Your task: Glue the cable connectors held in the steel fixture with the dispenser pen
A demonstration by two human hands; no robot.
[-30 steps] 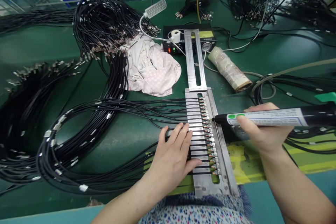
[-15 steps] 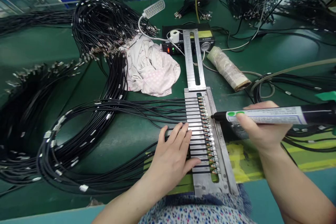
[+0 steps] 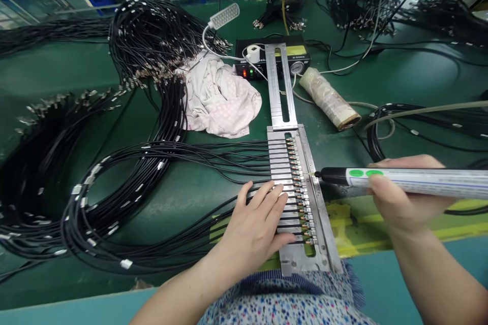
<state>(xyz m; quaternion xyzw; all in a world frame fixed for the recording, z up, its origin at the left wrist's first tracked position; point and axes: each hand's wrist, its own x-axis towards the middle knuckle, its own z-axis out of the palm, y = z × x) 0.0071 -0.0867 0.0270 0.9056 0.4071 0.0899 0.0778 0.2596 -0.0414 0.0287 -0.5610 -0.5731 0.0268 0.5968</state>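
My left hand lies spread over the black cables on the slotted metal jig, its fingertips pressing on the cables. The cables lie side by side across the jig, and their small metal connectors form a row along its slot. My right hand is closed around a dispensing syringe with a black nose, a white label and green dots. The syringe lies almost level, its thin tip pointing left over the jig's right-hand rail, close to the connectors. Whether the tip touches the metal, I cannot tell.
Behind the jig stands a black dispenser box with a gauge. A pale cloth, a small lamp and a wrapped roll lie about it. Coiled cable bundles fill the left. A hose crosses the right.
The dispensing syringe has moved right and slightly down in my right hand, its tip drawing away from the connector row. My left hand stays on the cables, shifted slightly in view.
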